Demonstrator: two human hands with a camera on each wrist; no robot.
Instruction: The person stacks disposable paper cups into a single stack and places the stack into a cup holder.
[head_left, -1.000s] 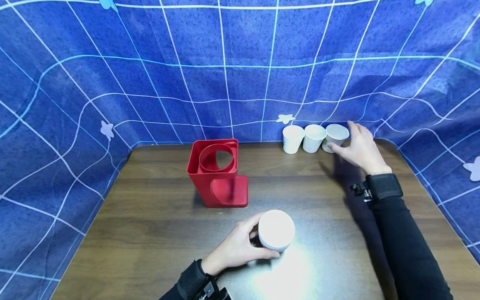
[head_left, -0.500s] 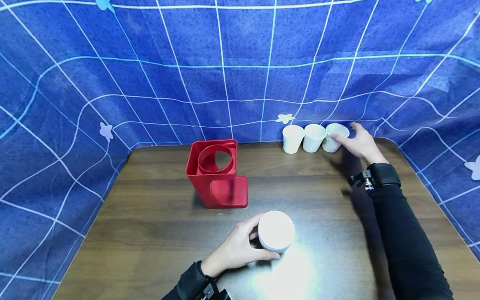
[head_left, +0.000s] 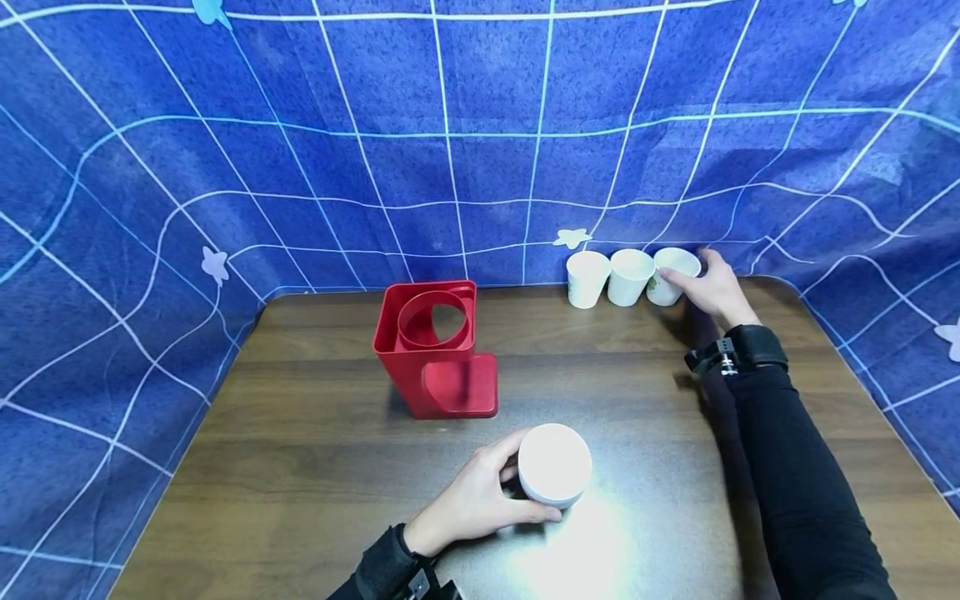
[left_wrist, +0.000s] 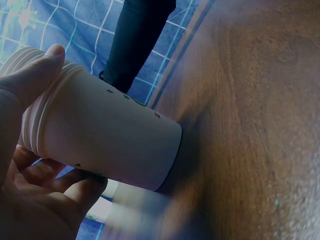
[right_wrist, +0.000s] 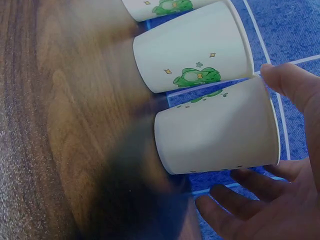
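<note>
beside a blue cloth (head_left: 495, 75), the desk (head_left: 315, 467) carries a red holder (head_left: 431, 387); to the holder's right and nearer the person, the left hand (head_left: 480, 492) has its fingers wrapped round an upright stack (head_left: 555, 465), while to its right at the back the right hand's (head_left: 716, 287) fingers curl round the end cup (head_left: 663, 290), thumb at the rim. that thin-looking wall might buckle under a tighter squeeze, and a sideways nudge could tip the close-set middle cup (head_left: 629, 279) and first cup (head_left: 586, 283). i count one holder, three single cups and one stack, several rims deep but too overlapped to number.
</note>
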